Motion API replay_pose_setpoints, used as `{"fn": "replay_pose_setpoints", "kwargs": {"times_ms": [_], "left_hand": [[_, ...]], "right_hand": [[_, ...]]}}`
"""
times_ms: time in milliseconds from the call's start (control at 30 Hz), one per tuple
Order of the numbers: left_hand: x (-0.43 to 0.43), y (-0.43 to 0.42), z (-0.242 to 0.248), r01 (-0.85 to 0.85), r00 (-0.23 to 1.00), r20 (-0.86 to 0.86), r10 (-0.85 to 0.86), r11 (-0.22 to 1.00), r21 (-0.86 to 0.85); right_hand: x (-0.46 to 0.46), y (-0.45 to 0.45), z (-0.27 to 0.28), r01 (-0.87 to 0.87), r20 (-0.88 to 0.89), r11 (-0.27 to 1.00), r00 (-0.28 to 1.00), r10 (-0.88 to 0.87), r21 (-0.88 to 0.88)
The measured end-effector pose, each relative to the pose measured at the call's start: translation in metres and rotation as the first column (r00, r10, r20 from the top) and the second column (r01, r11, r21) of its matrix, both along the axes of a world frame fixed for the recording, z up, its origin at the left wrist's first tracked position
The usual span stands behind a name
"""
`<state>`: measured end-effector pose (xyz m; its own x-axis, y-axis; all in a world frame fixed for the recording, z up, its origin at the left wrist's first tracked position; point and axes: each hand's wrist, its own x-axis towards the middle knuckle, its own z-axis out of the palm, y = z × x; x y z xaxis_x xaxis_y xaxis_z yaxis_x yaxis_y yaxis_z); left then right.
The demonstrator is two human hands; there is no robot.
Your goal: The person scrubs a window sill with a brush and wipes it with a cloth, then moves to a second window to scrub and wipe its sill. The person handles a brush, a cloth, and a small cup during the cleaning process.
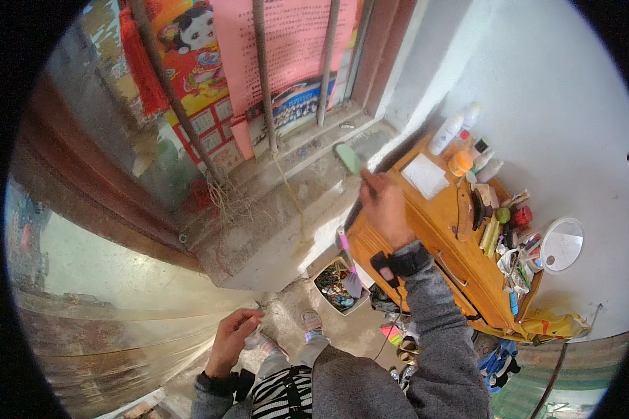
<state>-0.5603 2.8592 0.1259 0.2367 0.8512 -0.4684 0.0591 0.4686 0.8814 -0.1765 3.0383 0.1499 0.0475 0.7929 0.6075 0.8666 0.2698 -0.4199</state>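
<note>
My right hand (387, 209) reaches forward past the corner of a wooden dresser (435, 246). It grips a pale green, rounded, flat-looking object (348, 158), whose exact kind I cannot tell. The green part sits over the dusty concrete windowsill (272, 209); whether it touches the sill is unclear. Low in front of my body, my left hand (233, 338) is closed around a small whitish crumpled piece (252, 340), mostly hidden by the fingers.
Metal bars (264, 78) cross the window, with tangled string (228, 196) at their foot. Bottles (446, 133), a wooden comb (464, 214) and a round mirror (562, 246) crowd the dresser. Below stands a filled waste bin (322, 309) with a purple brush (352, 283). A curtain (136, 335) hangs left.
</note>
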Motion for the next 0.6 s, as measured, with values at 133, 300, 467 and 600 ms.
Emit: {"fn": "replay_pose_setpoints", "kwargs": {"times_ms": [133, 300, 467, 600], "left_hand": [[0.041, 0.030, -0.008, 0.060, 0.998, 0.012, -0.063, 0.988, 0.144], [0.108, 0.067, -0.031, -0.081, 0.997, 0.018, 0.079, 0.967, 0.243], [0.147, 0.092, -0.049, -0.244, 0.963, 0.169, 0.208, 0.942, 0.232], [0.170, 0.108, -0.054, -0.245, 0.968, 0.120, 0.220, 0.933, 0.264]], "right_hand": [[0.009, 0.010, 0.001, 0.210, -0.135, 0.977, 0.970, -0.202, 0.042], [-0.012, 0.004, -0.013, 0.048, 0.041, 0.996, 0.998, -0.045, -0.080], [0.001, 0.006, 0.002, 0.228, -0.043, 0.966, 0.974, -0.224, 0.120], [-0.006, 0.003, 0.001, 0.142, 0.067, 0.983, 0.989, -0.135, -0.119]]}}
